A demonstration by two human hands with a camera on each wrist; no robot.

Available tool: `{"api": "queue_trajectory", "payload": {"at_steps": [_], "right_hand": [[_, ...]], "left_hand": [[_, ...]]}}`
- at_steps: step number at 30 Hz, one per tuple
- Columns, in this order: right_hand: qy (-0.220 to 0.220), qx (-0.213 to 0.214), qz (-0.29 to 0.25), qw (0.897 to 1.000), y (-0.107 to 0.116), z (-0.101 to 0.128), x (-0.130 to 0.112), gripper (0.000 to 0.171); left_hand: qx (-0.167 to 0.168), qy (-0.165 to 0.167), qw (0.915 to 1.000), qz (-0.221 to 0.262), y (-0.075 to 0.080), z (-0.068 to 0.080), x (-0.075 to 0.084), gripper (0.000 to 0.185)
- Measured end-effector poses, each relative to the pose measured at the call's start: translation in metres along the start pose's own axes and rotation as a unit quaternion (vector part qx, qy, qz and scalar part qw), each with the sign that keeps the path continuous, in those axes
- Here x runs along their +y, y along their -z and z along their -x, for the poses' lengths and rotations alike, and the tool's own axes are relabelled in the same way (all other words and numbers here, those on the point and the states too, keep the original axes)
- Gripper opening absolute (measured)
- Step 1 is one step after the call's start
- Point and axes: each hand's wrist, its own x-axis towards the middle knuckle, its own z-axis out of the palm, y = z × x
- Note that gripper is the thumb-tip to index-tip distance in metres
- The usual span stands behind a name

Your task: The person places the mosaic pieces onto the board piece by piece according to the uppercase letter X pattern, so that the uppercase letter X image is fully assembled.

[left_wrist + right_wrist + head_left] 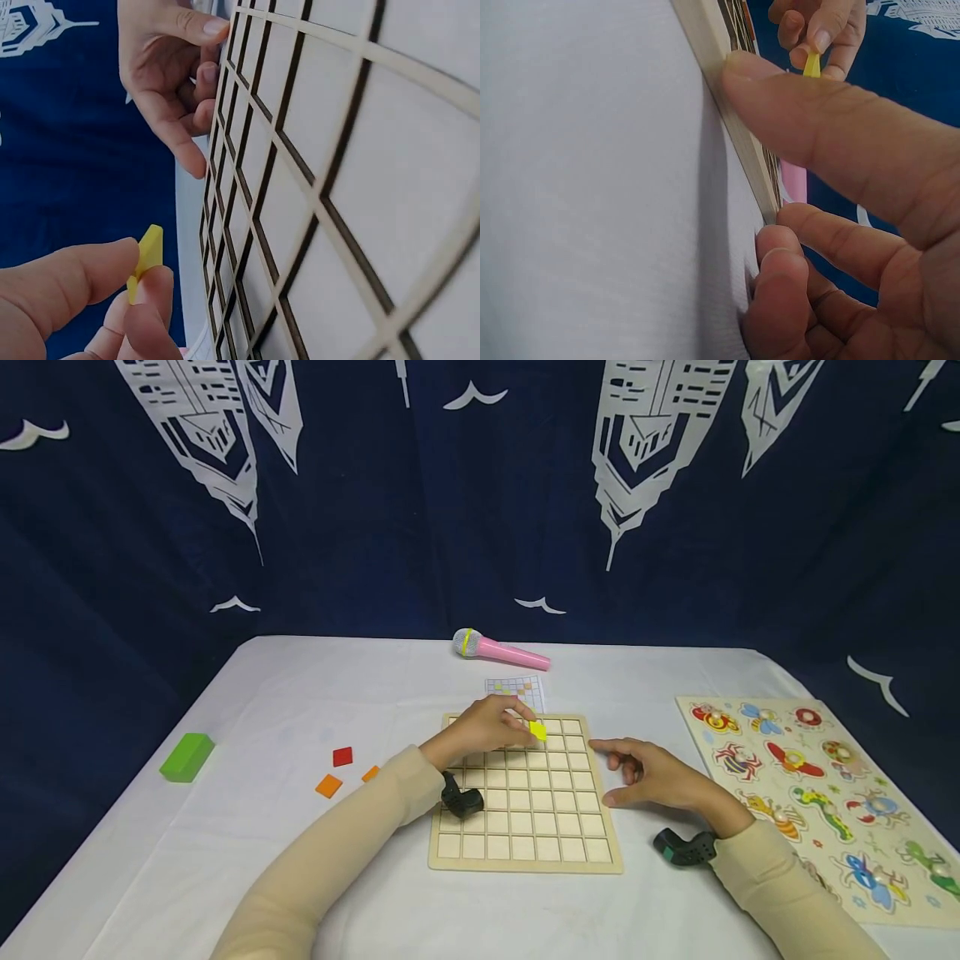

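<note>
Thumb [780,97] against grid board [705,37] edge

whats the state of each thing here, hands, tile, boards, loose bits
left hand: pinches the yellow tile over the grid
yellow tile: held, not yet in a cell
right hand: fingers loosely curled, thumb against the grid's right edge
grid board: flat, visible cells empty
microphone: lying on its side
insect puzzle: flat, pieces seated
green block: lying loose
red tile: loose
orange tiles: loose

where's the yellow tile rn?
In the head view, the yellow tile is pinched in the left hand over the far rows of the wooden grid board, just near of the small pattern card.
</note>
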Motion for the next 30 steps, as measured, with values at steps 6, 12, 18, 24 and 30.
{"api": "queue_trajectory", "payload": {"at_steps": [6, 12, 18, 24, 30], "right_hand": [[-0.003, -0.001, 0.001, 1.000, 0.000, 0.000, -0.001, 0.080], [-0.006, 0.000, -0.003, 1.000, 0.000, 0.000, -0.001, 0.081], [-0.007, 0.000, -0.002, 1.000, 0.000, 0.000, -0.001, 0.081], [-0.009, -0.001, 0.005, 1.000, 0.000, -0.001, 0.000, 0.081], [-0.011, 0.000, 0.007, 1.000, 0.000, -0.001, 0.000, 0.081]], "left_hand": [[-0.013, 0.021, 0.9997, -0.004, -0.005, -0.008, 0.006, 0.037], [-0.015, 0.024, 0.9994, -0.022, -0.011, -0.016, 0.007, 0.034], [-0.011, 0.038, 0.9980, -0.050, -0.015, -0.021, 0.009, 0.034], [-0.010, 0.050, 0.9943, -0.093, -0.019, -0.023, 0.012, 0.034], [-0.004, 0.048, 0.9907, -0.127, -0.022, -0.025, 0.016, 0.031]]}}
